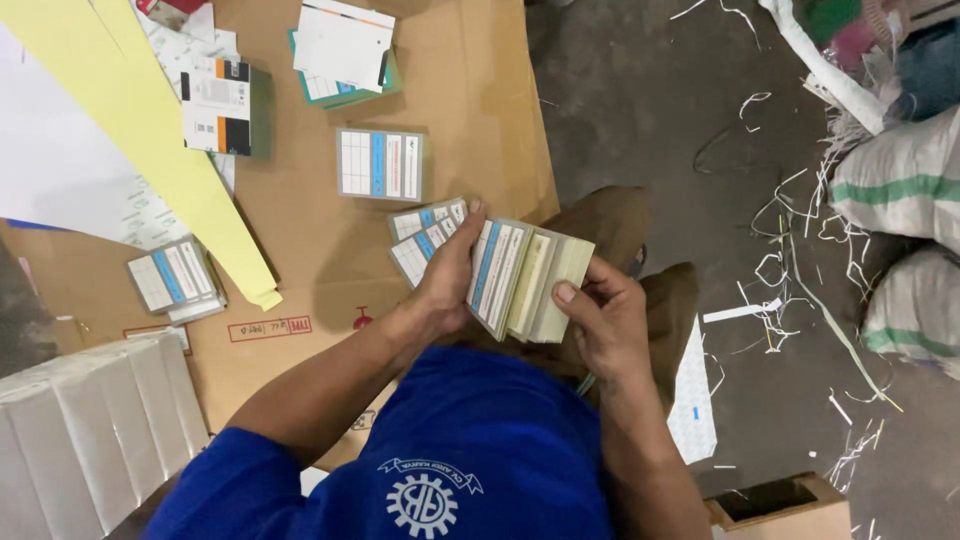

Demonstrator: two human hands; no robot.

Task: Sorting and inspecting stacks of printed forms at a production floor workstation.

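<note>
A grey concrete floor (640, 110) fills the upper middle and right of the view, littered with thin white paper trimmings (790, 290), and a flattened brown cardboard sheet (300, 270) laid over it serves as the work area on the left. At about three o'clock lie white woven sacks with green stripes (900, 190). At eleven o'clock a long yellow paper strip (170, 160) runs diagonally across the cardboard over white sheets. Small stacks of printed cards sit apart on the cardboard: one with a blue band (380, 165) near twelve o'clock, another (172, 278) at nine o'clock, a black, white and orange one (216, 106) at ten o'clock, and a pile topped by a white sheet (343, 52) at the upper edge. A row of white folded boxes (90, 430) stands at seven o'clock, and an open brown carton (785, 505) at five o'clock.

The person, in a blue shirt (470, 450), holds a thick stack of cards (525, 280) at the centre of the view, above the lap. The left hand (450, 275) has its fingers closed round the stack's left side, thumb on the front card, and it also covers a few fanned cards (425, 235) just beside the stack. The right hand (600, 320) clasps the stack's right edge, its thumb (568, 295) pressed on the card edges and fingers curled behind.
</note>
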